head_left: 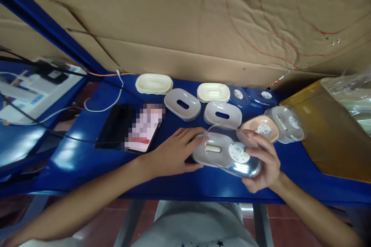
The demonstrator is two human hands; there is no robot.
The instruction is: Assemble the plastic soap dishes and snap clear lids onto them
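Observation:
A grey oval soap dish [200, 156] rests near the table's front edge, a cream strip showing through its slot. Around its left end my left hand [175, 152] is closed, fingers on the far side and thumb at the near side. My right hand [265, 162] grips a clear plastic lid [246, 168] by its right end. The lid carries a round printed label and is tilted, overlapping the right part of the dish. Whether the two touch, I cannot tell. Just behind sit two grey slotted pieces [223, 108] and a peach soap dish [266, 121].
Cream oval pieces [154, 83] stand along the cardboard wall [174, 19]. Clear labelled lids [262, 98] and a lidded grey dish [285, 121] lie right of them. A phone [142, 135], cables and a power strip [26, 104] are left; a carton [319, 131] stands right.

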